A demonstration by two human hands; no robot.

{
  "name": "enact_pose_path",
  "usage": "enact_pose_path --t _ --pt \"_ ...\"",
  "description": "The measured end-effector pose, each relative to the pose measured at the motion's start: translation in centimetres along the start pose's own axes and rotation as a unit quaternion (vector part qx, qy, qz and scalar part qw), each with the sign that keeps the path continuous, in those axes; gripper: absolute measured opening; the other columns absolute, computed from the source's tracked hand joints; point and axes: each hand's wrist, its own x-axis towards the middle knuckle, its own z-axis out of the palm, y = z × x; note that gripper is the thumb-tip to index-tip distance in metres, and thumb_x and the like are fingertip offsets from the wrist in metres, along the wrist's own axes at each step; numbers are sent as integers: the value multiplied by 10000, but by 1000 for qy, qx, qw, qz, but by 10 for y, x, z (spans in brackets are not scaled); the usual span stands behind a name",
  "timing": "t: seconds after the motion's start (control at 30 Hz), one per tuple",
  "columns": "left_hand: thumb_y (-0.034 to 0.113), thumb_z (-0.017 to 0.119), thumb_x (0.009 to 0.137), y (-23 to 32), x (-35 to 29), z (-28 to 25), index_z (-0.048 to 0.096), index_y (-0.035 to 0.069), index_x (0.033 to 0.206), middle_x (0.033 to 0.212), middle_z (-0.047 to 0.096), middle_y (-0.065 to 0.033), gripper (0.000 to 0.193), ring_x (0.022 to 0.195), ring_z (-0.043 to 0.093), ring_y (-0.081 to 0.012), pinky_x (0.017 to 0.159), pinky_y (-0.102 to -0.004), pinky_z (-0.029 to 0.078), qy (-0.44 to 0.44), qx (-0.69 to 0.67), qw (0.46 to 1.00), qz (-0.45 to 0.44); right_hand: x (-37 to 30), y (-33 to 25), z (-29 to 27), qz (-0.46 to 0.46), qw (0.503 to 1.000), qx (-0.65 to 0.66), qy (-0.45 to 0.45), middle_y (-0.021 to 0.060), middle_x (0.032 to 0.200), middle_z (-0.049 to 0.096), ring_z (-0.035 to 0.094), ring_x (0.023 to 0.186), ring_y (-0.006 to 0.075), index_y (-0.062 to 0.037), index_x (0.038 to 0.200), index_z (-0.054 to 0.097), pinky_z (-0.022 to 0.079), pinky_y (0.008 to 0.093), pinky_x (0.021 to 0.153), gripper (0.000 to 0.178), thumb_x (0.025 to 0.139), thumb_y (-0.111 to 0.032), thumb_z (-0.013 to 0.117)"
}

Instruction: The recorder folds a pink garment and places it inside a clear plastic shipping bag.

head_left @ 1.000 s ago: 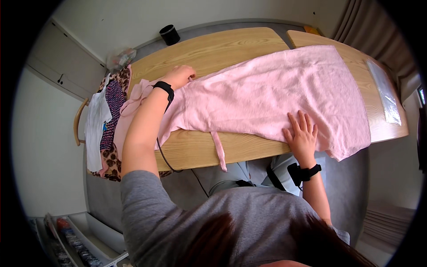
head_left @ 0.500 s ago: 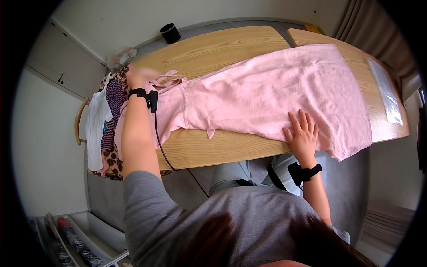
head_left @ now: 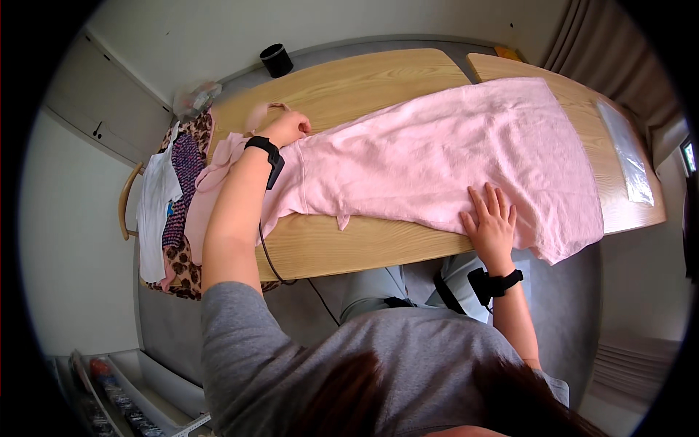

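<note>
Rightward my left hand has swung, fingers curled near the waist seam; I can't tell if they grip. Nearer, my right hand lies open and flat, probably steadying the pink dress stretched along the table.

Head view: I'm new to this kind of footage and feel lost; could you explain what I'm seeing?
There is no robot here. A person works with two bare hands, and the camera sits on their head, looking down, so the picture's left is their left. A long pink garment is spread over the wooden tabletop. The right hand lies open on its lower part. The left hand is curled near its waist seam; whether it grips cloth is unclear. Each wrist wears a black band. A white garment and leopard-print cloth lie at the left end, and a clear plastic bag at the right.
</note>
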Motion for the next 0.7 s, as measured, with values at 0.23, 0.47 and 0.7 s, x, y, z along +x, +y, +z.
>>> enact_pose_path --t 0.23,0.47,0.7 --pt "-25 585 701 -5 4 1 632 7 791 814 645 -158 106 746 601 -259 668 -333 472 -64 26 997 -36 0 3 -1 5 1000 5 2 93 1358 434 375 1267 290 -224 1262 526 274 545 1013 478 821 -403 576" --pt "-10 587 710 -5 2 -1 622 11 777 767 637 -164 78 733 601 -263 661 -336 476 -81 40 994 -56 -1 4 0 4 1000 2 6 89 1359 435 376 1267 290 -227 1259 529 275 539 1015 476 818 -397 582" --pt "75 688 676 -11 -8 -17 610 -4 723 703 628 -129 120 624 579 -209 575 -319 458 -30 48 997 -51 -1 2 1 4 1000 7 6 90 1356 438 377 1268 291 -233 1260 528 274 539 1017 473 822 -407 578"
